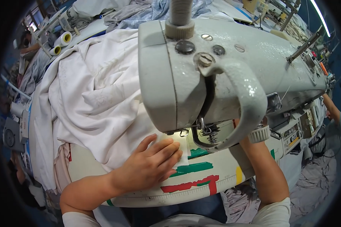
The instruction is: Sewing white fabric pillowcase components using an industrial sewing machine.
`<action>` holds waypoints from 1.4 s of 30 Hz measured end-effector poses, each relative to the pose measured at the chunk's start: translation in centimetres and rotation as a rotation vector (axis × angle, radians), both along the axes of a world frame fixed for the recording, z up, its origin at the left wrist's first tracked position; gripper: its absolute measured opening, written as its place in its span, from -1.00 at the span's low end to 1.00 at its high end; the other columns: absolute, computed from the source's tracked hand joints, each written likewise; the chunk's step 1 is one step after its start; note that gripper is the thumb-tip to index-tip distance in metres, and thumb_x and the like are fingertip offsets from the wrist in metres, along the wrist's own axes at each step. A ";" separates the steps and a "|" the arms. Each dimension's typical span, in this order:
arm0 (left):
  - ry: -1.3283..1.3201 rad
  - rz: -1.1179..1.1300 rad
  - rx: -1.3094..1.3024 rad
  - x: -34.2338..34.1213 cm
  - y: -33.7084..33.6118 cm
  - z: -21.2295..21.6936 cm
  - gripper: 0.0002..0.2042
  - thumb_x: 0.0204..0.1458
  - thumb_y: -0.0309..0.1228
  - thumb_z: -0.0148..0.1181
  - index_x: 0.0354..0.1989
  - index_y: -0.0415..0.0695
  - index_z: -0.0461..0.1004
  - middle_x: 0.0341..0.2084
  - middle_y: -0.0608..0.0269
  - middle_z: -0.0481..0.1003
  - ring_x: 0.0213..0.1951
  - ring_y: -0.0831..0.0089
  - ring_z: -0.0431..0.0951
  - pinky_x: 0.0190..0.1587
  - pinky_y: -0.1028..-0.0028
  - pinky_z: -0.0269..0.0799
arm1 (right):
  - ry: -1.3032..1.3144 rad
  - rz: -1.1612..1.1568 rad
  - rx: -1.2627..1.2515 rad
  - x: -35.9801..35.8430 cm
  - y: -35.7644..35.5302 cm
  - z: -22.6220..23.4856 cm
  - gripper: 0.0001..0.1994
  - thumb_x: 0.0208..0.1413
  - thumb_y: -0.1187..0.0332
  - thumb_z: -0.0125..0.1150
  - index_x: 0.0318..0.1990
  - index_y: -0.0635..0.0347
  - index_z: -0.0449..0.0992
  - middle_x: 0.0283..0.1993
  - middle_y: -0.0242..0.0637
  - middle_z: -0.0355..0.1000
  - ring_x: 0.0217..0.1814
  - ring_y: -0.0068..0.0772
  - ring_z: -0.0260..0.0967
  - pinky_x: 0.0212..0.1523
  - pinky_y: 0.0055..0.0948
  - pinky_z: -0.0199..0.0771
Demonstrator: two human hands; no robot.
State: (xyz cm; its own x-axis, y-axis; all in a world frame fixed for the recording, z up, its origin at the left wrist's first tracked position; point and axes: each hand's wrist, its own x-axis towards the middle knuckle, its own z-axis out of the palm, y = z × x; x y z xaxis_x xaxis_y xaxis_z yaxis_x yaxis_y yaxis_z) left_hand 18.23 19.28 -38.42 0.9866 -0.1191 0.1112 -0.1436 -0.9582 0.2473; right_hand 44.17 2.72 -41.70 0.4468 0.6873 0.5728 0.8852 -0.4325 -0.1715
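A white sewing machine fills the upper middle and right, with its head above the white cloth. The cloth lies in loose folds to the left of the machine, and its edge runs in under the needle area. My left hand rests on the cloth near this edge, its fingers stretched out and lying flat. My right forearm reaches forward on the machine's right side. Behind the machine's curved lever my right hand is hidden, so its fingers and anything in them cannot be made out.
Green, red and yellow tape marks the table's near side, along a printed ruler edge. Two yellow-cored thread cones lie at the far left. Heaped cloth lies behind the machine. Another person's arm shows at the far right.
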 end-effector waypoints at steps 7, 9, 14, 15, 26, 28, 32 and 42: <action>-0.002 -0.036 0.030 0.1 -0.2 0.6 -0.53 -0.06 -0.23 0.21 0.02 -0.17 0.37 0.05 0.18 0.34 0.15 0.33 0.29 0.19 0.17 0.16 | -0.064 0.039 0.000 0.8 -1.9 -0.3 -0.87 -0.11 0.56 0.24 -0.34 0.26 0.49 -0.39 -0.11 0.42 -0.34 0.00 0.37 -0.31 -0.19 0.39; 0.002 -0.048 0.016 -0.1 -0.2 0.7 -0.53 -0.07 -0.23 0.21 0.02 -0.18 0.37 0.05 0.17 0.33 0.16 0.33 0.29 0.19 0.16 0.16 | -0.112 0.066 -0.001 1.1 -1.7 -0.1 -0.86 -0.09 0.56 0.21 -0.32 0.25 0.48 -0.40 -0.12 0.41 -0.35 0.00 0.36 -0.34 -0.19 0.38; -0.238 -0.163 -0.042 -1.3 -1.1 1.4 -0.61 -0.02 -0.33 0.15 -0.02 -0.23 0.38 0.03 0.03 0.36 0.08 0.20 0.38 0.13 0.19 0.25 | -0.013 0.242 0.017 -2.6 -1.9 2.5 -0.82 -0.11 0.59 0.13 -0.28 0.27 0.45 -0.49 -0.15 0.34 -0.49 -0.04 0.28 -0.49 -0.17 0.28; -0.320 -0.140 -0.056 -1.4 -1.5 1.5 -0.66 -0.01 -0.41 0.11 -0.03 -0.24 0.39 -0.01 0.01 0.41 0.00 0.17 0.44 0.01 0.24 0.37 | 0.083 0.318 0.061 -4.2 -2.1 3.0 -0.80 -0.15 0.60 0.13 -0.28 0.29 0.44 -0.52 -0.15 0.32 -0.53 -0.07 0.26 -0.54 -0.17 0.24; -0.431 -0.031 -0.168 -1.8 -0.8 2.9 -0.68 -0.14 -0.48 0.22 -0.16 -0.31 0.48 -0.38 0.12 0.54 -0.39 0.34 0.60 -0.39 0.48 0.54 | 0.207 0.794 0.102 -11.3 -0.3 3.1 -0.73 -0.24 0.55 0.24 -0.27 0.35 0.46 -0.35 -0.15 0.49 -0.47 -0.29 0.42 -0.48 -0.37 0.39; -0.321 -0.001 -0.167 -2.0 -0.5 3.4 -0.64 -0.13 -0.48 0.22 -0.09 -0.30 0.47 -0.39 0.11 0.54 -0.38 0.31 0.60 -0.39 0.46 0.54 | 0.141 0.645 0.030 -10.3 0.0 3.4 -0.71 -0.27 0.54 0.25 -0.26 0.31 0.50 -0.33 -0.19 0.51 -0.46 -0.32 0.44 -0.47 -0.41 0.39; -0.426 0.056 -0.098 -1.6 -1.4 3.5 -0.68 -0.09 -0.51 0.20 -0.11 -0.32 0.50 -0.35 0.06 0.51 -0.39 0.41 0.57 -0.40 0.53 0.51 | 0.109 0.656 0.032 -11.0 1.0 3.5 -0.71 -0.28 0.55 0.25 -0.27 0.25 0.52 -0.34 -0.26 0.53 -0.46 -0.39 0.46 -0.48 -0.46 0.39; -0.447 0.043 0.078 -2.8 4.8 2.8 -0.83 -0.13 -0.55 0.15 -0.32 -0.27 0.50 -0.43 0.23 0.48 -0.50 0.39 0.52 -0.51 0.48 0.44 | 0.058 0.566 -0.092 -6.4 0.2 2.6 -0.77 -0.31 0.47 0.20 -0.37 0.28 0.51 -0.46 -0.25 0.44 -0.48 -0.28 0.42 -0.49 -0.33 0.36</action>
State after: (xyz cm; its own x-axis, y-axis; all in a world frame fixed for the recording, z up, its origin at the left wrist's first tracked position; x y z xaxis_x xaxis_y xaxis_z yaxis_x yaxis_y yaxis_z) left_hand 15.46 24.08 -35.60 0.8480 -0.1044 0.5197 -0.1798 -0.9790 0.0966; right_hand 37.75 2.96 -39.13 0.0237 0.8743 0.4848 0.9733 0.0905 -0.2109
